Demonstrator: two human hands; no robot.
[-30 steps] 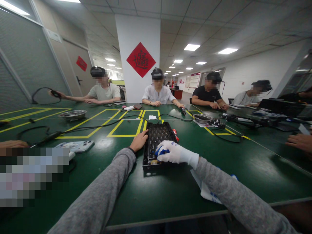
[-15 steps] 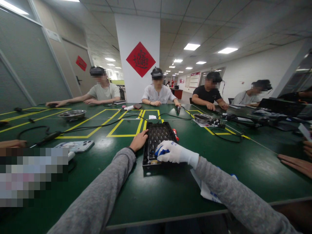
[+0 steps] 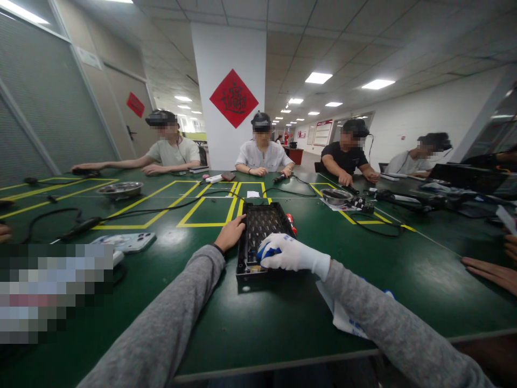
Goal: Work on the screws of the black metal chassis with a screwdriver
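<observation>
Black case (image 3: 258, 282), long axis straight ahead; left fingers (image 3: 238, 222) unclenched; right fingers (image 3: 269, 261), grip unclear.

The grey-sleeved left arm (image 3: 161, 310) reaches in from seven o'clock; its bare left hand (image 3: 230, 233) lies back uppermost, fingers (image 3: 239, 221) pointing toward one o'clock. The right arm (image 3: 388, 312), also grey-sleeved, enters from four o'clock, the white-gloved right hand (image 3: 279, 251) aimed at ten, knuckles up, fingers curled downward, the tips partly hidden.
</observation>
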